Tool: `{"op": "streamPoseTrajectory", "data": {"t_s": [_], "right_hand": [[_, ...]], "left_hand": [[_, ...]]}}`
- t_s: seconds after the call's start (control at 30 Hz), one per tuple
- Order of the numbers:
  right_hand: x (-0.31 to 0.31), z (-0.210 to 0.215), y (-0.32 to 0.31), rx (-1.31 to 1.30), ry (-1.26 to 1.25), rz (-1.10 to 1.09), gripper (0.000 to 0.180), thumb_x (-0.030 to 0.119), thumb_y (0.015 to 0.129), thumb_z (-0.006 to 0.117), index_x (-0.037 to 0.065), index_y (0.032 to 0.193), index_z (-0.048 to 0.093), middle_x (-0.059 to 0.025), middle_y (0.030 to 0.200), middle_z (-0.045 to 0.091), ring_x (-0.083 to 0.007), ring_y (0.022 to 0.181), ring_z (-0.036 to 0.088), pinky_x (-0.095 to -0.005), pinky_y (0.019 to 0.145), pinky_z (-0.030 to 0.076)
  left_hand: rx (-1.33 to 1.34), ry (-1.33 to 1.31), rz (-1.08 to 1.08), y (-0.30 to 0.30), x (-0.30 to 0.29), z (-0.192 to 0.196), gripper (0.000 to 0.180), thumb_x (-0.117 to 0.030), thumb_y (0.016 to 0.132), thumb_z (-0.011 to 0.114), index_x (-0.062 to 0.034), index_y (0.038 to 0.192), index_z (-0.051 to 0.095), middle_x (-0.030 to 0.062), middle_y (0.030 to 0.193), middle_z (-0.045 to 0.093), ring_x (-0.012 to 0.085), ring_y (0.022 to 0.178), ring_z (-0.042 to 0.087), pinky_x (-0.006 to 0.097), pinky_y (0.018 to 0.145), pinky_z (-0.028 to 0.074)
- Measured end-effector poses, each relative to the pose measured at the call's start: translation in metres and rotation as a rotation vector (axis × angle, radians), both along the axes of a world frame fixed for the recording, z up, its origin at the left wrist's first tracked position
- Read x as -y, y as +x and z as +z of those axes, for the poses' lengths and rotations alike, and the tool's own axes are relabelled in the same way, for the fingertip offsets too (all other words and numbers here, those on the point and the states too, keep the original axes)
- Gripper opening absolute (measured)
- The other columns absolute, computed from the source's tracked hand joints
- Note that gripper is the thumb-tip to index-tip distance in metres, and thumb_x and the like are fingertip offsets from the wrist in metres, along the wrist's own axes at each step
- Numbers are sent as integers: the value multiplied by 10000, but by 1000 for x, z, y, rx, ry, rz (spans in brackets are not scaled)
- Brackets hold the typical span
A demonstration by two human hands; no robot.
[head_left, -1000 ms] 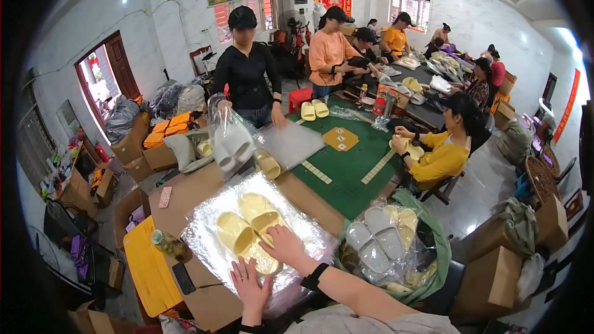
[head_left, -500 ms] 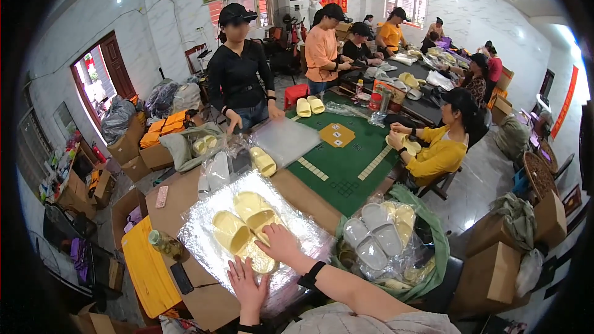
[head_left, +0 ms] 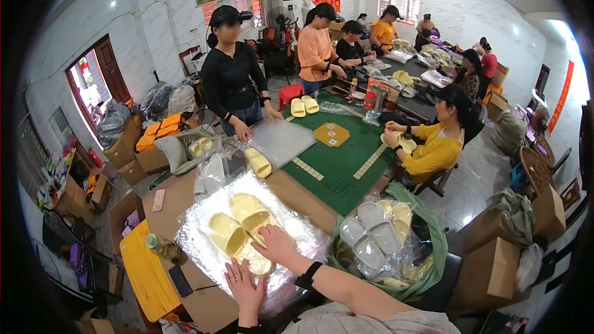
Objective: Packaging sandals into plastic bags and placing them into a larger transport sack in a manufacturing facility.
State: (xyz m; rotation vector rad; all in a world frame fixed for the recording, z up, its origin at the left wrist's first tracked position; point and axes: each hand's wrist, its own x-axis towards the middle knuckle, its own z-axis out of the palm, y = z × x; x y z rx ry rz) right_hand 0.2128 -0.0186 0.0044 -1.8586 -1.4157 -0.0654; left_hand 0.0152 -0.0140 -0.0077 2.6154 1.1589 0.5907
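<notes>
Yellow slippers (head_left: 242, 229) packed on clear plastic wrap (head_left: 204, 238).
Both hands work at the near edge of the brown table (head_left: 170, 195): the right hand (head_left: 275, 245) lies open-fingered on the slippers, gripping nothing, while the left hand (head_left: 245, 287) presses flat and open on the wrap just below them. A green sack (head_left: 433, 241) of grey and yellow slippers sits right of the table; a person in black (head_left: 230, 80) stands at its far side.

Clear plastic bag (head_left: 204, 253) beneath yellow slippers (head_left: 241, 229)
</notes>
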Motion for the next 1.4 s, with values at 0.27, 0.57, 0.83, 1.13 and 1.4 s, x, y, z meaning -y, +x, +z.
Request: {"op": "streamPoseTrajectory", "data": {"t_s": [0.27,0.57,0.83,1.13,1.4], "right_hand": [[-1,-4,2,22,24,-2,375,358,838,658,39,997,543,-149,926,537,-320,887,543,-411,771,477],[0,-1,0,20,-8,-10,386,368,840,656,39,1007,544,-144,946,534,-315,902,540,-410,780,481],[1,0,1,-14,-34,16,393,374,853,642,32,1021,544,-153,957,532,-325,921,532,-415,802,473],[-1,-1,0,3,-42,-26,377,390,848,649,51,1004,591,-136,948,564,-315,924,556,-412,809,472],[0,-2,0,22,-50,-17,395,393,853,640,42,1017,565,-143,954,552,-314,921,546,-408,809,474]], "left_hand": [[-26,-8,-2,2,2,5,731,-379,825,648,-87,1435,371,171,1551,211,395,1435,136,530,1144,120],[-9,15,-5,0,0,1,745,-449,814,640,-96,1422,396,181,1544,228,420,1425,150,542,1141,124],[-4,10,-6,0,0,0,743,-423,809,657,-102,1424,393,182,1546,222,422,1424,150,546,1139,126],[-5,9,-8,0,1,2,722,-402,833,648,-95,1430,382,177,1547,219,402,1431,145,550,1136,127],[1,5,-5,0,3,4,713,-433,848,627,-103,1432,383,173,1547,224,395,1433,145,544,1137,128]]}}
